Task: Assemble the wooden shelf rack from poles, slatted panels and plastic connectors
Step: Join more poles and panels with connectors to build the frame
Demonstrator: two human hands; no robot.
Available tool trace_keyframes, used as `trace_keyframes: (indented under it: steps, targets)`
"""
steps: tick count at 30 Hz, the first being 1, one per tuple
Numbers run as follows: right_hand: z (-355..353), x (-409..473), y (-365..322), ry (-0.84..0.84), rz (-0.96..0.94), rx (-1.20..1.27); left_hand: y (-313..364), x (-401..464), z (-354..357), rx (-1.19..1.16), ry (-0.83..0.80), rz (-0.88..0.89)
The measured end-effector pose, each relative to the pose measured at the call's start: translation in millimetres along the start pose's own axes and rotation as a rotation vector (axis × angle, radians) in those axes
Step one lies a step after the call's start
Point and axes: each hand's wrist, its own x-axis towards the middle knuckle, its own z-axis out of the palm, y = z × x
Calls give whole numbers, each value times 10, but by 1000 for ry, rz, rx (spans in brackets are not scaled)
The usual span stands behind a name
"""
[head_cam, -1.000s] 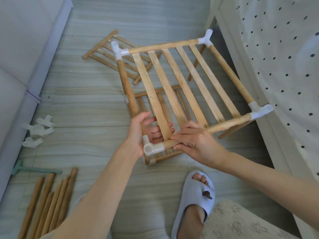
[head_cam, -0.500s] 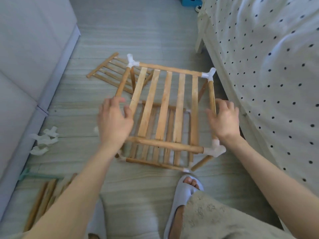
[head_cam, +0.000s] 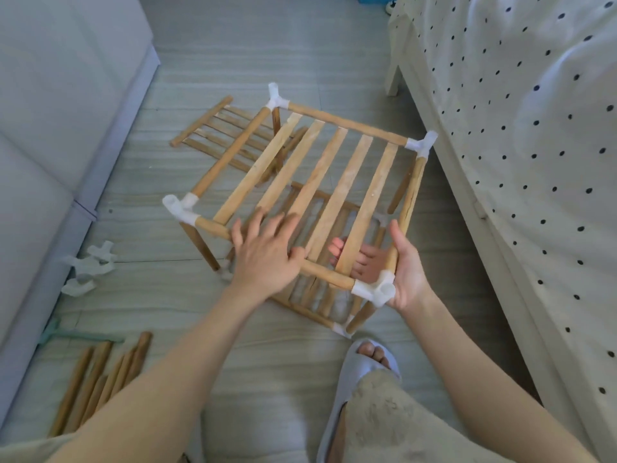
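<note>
The partly built shelf rack (head_cam: 320, 175) stands on the floor: two slatted tiers joined by wooden poles and white plastic corner connectors. My left hand (head_cam: 267, 255) lies flat with spread fingers on the top tier's near pole and slats. My right hand (head_cam: 400, 272) grips the near right corner, thumb along the right pole and fingers curled under the slats, beside the white connector (head_cam: 377, 290). A loose slatted panel (head_cam: 227, 135) lies on the floor behind the rack. Spare poles (head_cam: 100, 379) lie at the lower left. Loose white connectors (head_cam: 88, 265) sit by the sofa.
A grey sofa (head_cam: 50, 128) runs along the left. A bed with a dotted cover (head_cam: 534, 145) fills the right side. My foot in a grey slipper (head_cam: 360, 372) is just in front of the rack. A teal tool (head_cam: 66, 335) lies near the poles.
The rack has turned so its near right corner points toward me. My left hand moved from the left pole onto the front pole. My right hand slid down to the near right corner.
</note>
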Motion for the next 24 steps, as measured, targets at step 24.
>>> trace_keyframes:
  steps: [24]
  targets:
    - [38, 267, -41, 91, -330, -149, 277, 149, -38, 208, -272, 70]
